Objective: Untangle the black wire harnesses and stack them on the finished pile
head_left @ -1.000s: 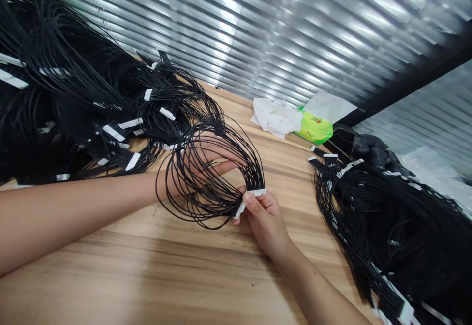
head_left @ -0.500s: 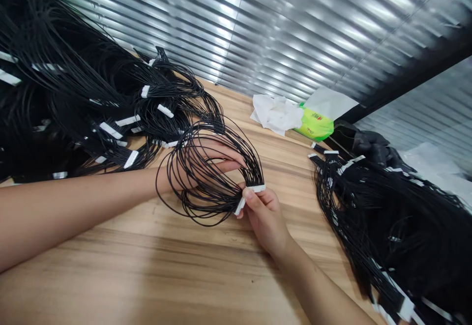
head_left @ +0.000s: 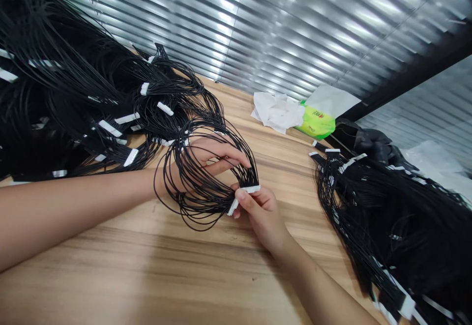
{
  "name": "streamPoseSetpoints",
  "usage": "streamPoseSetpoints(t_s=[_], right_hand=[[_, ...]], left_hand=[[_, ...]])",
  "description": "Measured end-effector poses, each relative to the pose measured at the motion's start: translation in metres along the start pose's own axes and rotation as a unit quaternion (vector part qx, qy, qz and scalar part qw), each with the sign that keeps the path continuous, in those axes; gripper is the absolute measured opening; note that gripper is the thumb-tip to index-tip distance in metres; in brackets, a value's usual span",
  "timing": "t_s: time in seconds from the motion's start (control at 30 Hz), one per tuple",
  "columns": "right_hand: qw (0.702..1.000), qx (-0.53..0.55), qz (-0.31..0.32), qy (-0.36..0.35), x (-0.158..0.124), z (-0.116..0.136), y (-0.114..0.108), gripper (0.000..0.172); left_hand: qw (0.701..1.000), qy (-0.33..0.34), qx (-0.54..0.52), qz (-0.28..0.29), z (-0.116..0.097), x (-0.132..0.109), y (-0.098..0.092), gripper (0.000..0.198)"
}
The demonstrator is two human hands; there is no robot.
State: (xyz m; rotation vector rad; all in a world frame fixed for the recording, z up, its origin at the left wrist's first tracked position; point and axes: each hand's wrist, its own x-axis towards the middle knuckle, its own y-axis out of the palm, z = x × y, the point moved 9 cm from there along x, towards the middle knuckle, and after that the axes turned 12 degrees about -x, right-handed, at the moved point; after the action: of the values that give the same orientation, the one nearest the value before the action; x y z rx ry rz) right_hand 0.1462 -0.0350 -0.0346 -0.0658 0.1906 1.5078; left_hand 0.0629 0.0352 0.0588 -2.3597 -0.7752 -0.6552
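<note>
A looped wire harness (head_left: 214, 198) of many thin black wires is raised over the wooden table, its two white connectors (head_left: 250, 189) close together at the loop's right end. My right hand (head_left: 266, 213) pinches it at these connectors, thumb on top. Inside the loop is my left hand (head_left: 216, 154), with wires running in front of it and around its wrist. Its visible fingers are stretched out toward the connectors and do not close on the wires; part of this hand is hidden behind the strands.
A large heap of black wire harnesses (head_left: 73, 84) with white connectors lies at the left. Another pile of harnesses (head_left: 398, 221) covers the right side. Crumpled white tissue (head_left: 276, 111) and a green tissue pack (head_left: 315, 121) are at the back, before a ribbed metallic wall (head_left: 206, 20).
The connectors and my right hand have shifted slightly left. My left fingers have moved a little to the right inside the loop, nearer its right-hand wires.
</note>
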Motion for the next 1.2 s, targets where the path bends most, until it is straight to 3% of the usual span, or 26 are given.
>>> streamPoseSetpoints(t_s=[0.3, 0.47, 0.6, 0.93, 1.1, 1.2], right_hand=[[1.0, 0.008, -0.004, -0.007, 0.002, 0.0, -0.001, 0.026], [1.0, -0.002, 0.003, -0.006, 0.001, 0.001, 0.0, 0.026], [1.0, -0.007, 0.007, -0.005, 0.001, 0.0, -0.001, 0.026], [1.0, -0.001, 0.003, -0.024, 0.004, 0.003, -0.002, 0.027], [1.0, -0.016, -0.008, -0.019, 0.003, 0.0, -0.007, 0.027], [1.0, -0.025, 0.001, -0.018, 0.003, -0.001, -0.007, 0.027]], left_hand=[[0.997, 0.043, 0.044, 0.049, 0.004, 0.004, 0.007, 0.023], [0.996, -0.009, -0.003, 0.086, 0.012, 0.003, 0.011, 0.022], [0.995, 0.011, -0.001, 0.101, 0.009, 0.002, 0.013, 0.019], [0.998, 0.046, 0.037, 0.004, 0.002, 0.002, -0.003, 0.015], [0.994, 0.067, 0.072, 0.053, 0.005, 0.003, 0.006, 0.02], [0.995, 0.056, 0.065, 0.055, 0.007, 0.005, 0.006, 0.021]])
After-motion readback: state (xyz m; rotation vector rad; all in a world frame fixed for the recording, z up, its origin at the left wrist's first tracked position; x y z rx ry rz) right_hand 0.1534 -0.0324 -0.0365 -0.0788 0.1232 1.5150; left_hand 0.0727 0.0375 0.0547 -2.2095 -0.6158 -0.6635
